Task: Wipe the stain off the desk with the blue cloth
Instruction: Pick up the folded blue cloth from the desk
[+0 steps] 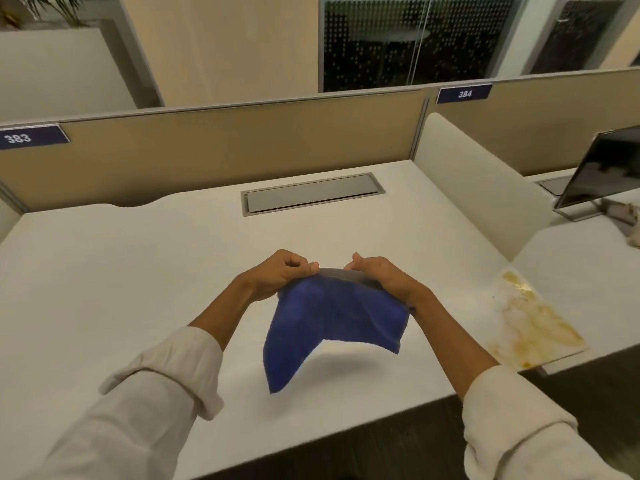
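Note:
The blue cloth (329,320) hangs in the air above the white desk (138,265), stretched between both hands along its top edge. My left hand (280,271) pinches the left end of that edge. My right hand (381,271) grips the right end. The cloth's lower corners droop free and cast a shadow on the desk. A yellow-brown stain (533,323) spreads over the desk's front right corner, well to the right of the cloth and untouched by it.
A grey cable hatch (311,195) is set into the desk at the back. Beige partitions (225,147) close the rear, and a white divider (474,181) stands on the right. A monitor (606,168) sits on the neighbouring desk.

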`<state>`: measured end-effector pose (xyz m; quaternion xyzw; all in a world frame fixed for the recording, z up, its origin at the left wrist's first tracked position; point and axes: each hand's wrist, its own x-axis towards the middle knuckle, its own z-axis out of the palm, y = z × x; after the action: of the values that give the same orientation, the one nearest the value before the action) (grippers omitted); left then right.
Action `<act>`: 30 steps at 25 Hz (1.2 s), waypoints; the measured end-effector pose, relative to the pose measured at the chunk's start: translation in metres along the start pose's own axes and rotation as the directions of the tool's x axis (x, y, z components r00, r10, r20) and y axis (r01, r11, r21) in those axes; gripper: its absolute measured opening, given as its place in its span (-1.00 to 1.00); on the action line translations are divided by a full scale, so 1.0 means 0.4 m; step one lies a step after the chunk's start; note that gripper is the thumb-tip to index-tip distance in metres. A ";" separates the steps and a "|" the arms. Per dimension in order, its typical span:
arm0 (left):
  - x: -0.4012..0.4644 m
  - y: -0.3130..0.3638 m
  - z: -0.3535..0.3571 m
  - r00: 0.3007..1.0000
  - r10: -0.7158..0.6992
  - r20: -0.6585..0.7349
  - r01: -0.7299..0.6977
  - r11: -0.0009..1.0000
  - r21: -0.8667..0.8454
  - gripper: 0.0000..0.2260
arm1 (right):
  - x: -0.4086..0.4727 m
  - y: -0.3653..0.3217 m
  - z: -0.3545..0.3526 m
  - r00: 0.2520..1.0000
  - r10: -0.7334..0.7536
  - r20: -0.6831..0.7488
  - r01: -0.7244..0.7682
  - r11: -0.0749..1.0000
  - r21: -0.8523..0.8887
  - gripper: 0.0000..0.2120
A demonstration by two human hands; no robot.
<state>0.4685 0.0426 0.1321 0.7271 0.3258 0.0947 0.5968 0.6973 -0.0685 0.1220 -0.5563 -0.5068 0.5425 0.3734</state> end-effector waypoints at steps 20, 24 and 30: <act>0.459 0.440 0.004 0.803 0.519 -0.292 -0.231 0.723 0.651 -0.65 | 0.037 -0.258 -0.550 0.836 -0.387 -0.389 0.029 0.739 -0.673 -0.77; 0.491 0.584 0.013 0.610 0.723 -0.324 -0.335 0.606 0.722 -0.69 | 0.017 -0.353 -0.656 0.776 -0.492 -0.395 0.122 0.732 -0.670 -0.81; 0.478 0.563 0.251 0.695 0.658 -0.289 -0.330 0.649 0.685 -0.68 | -0.096 -0.256 -0.800 0.933 -0.326 -0.154 0.251 0.894 -0.372 -0.81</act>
<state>0.7498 0.0571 0.2662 0.8816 0.2644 0.3466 0.1807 0.9993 -0.0415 0.2721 -0.5859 -0.6287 0.3204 0.3985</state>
